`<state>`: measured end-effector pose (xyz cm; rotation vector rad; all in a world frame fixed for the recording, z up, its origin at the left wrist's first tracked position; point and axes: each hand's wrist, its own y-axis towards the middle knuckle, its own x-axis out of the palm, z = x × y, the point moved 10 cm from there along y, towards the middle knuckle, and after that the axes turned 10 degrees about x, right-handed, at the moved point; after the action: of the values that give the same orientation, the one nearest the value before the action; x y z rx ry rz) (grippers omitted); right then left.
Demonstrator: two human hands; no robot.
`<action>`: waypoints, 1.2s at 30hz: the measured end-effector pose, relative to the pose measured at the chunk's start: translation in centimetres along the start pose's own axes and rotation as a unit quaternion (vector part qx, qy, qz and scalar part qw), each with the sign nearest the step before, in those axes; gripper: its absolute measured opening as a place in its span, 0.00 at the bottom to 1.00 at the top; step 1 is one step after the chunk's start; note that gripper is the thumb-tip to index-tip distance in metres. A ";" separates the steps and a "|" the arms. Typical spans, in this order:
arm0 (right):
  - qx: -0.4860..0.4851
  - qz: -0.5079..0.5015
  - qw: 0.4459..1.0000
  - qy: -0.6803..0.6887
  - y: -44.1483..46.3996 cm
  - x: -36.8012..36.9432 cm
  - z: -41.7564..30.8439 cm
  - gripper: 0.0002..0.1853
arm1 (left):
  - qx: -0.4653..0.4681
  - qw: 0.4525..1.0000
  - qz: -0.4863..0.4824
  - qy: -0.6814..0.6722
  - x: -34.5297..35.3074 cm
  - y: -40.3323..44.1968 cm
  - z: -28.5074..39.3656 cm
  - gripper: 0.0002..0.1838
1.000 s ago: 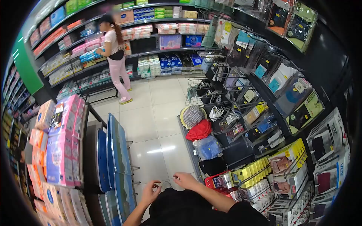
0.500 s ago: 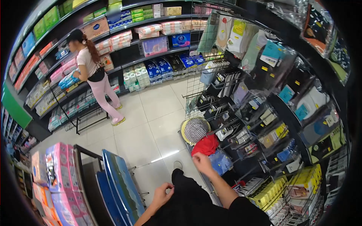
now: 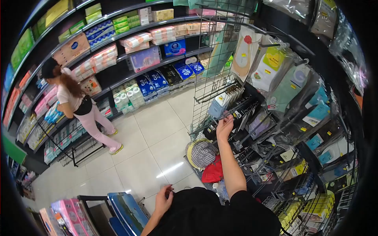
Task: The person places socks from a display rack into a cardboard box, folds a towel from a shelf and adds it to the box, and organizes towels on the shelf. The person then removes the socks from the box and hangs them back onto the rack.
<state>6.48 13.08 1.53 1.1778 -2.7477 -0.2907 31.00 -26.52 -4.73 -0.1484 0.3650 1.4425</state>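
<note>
My right hand (image 3: 225, 126) is raised to the hanging rack, its fingers closed at the front of a row of dark packets (image 3: 245, 114). Whether they pinch a packet or the metal hook, I cannot make out. Just above the fingertips hang blue-and-white packets (image 3: 219, 105). My left hand (image 3: 163, 200) hangs low in front of my body, loosely bent and holding nothing. Below my right forearm lie a checked hat (image 3: 202, 154) with a yellow brim and a red cloth item (image 3: 213, 171).
Packaged socks (image 3: 271, 69) hang on hooks along the right, beside a wire grid (image 3: 208, 59). A person (image 3: 80, 104) stands at the tissue shelves, far left. Blue folded boards (image 3: 128, 212) and pink packs (image 3: 71, 214) stand at lower left; floor tiles (image 3: 145, 161) lie between.
My right hand has risen from above the red cloth item to the hanging packets. My left hand has shifted slightly left. The view has moved nearer the rack, and the person appears farther left.
</note>
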 end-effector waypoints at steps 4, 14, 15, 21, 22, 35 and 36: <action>-0.022 0.081 0.993 -0.079 3.4 1.2 -1.9 0.19 | 0.020 0.995 -0.101 0.000 1.0 5.4 -0.7 0.15; -0.015 0.208 0.975 -0.077 6.5 2.5 0.7 0.12 | 0.109 0.953 -0.284 0.005 -1.0 23.3 -3.1 0.11; 0.024 0.195 0.977 -0.085 6.8 2.8 1.4 0.08 | 0.116 0.948 -0.298 0.001 -1.2 25.0 -3.2 0.11; -0.001 0.191 0.981 -0.017 4.6 3.7 -0.2 0.03 | 0.165 0.909 -0.382 0.021 -1.2 33.3 -2.7 0.10; 0.009 0.185 0.983 -0.011 3.9 4.0 -0.7 0.03 | 0.173 0.900 -0.400 0.018 -0.6 34.2 -3.0 0.10; 0.103 0.134 0.985 -0.047 -11.1 7.1 -1.9 0.09 | 0.254 0.856 -0.407 -0.194 7.4 36.1 3.6 0.18; 0.103 0.149 0.982 -0.051 -11.8 6.3 -2.7 0.09 | 0.231 0.847 -0.432 -0.208 8.4 35.4 3.3 0.19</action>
<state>10.95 0.19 1.72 0.7887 -3.0505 -0.0338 -2.61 -12.97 -0.26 0.3593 0.2245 0.4347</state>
